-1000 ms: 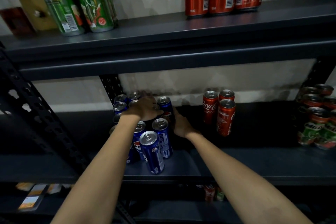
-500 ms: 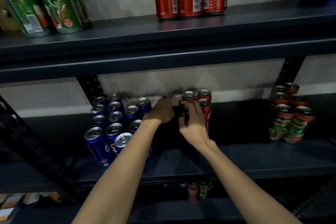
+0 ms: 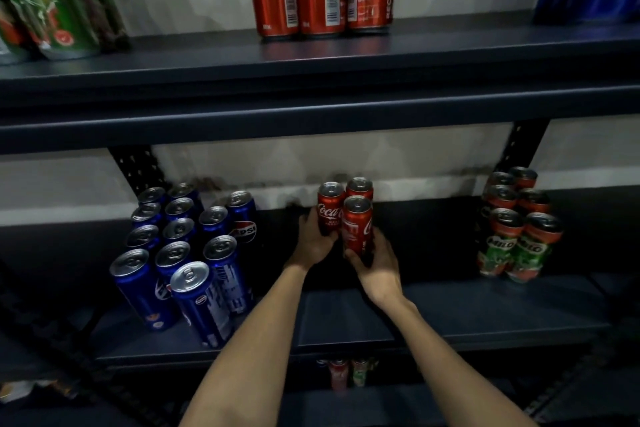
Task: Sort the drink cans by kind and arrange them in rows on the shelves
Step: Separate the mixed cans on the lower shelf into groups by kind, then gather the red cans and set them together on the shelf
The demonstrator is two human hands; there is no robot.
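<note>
Standing crowded at the left of the middle shelf point(image 3: 485, 305), the blue Pepsi cans point(image 3: 187, 246) are the nearest hazard: I judge that a left forearm swinging sideways could clip the front ones, which sit close to the shelf edge, and send them over. The three red Coca-Cola cans point(image 3: 346, 211) in the centre are tall and slim and stand touching, so a shove on one would likely topple its neighbours against the wall. The Milo cans point(image 3: 516, 225) at the right stand well apart from this.

The left hand point(image 3: 311, 243) forms a half-closed grip, fingers curled round the lower side of the left front Coca-Cola can. The right hand point(image 3: 375, 263) grasps the lower body of the nearest can, thumb on its front and fingers wrapped behind, where I cannot see them fully.
</note>
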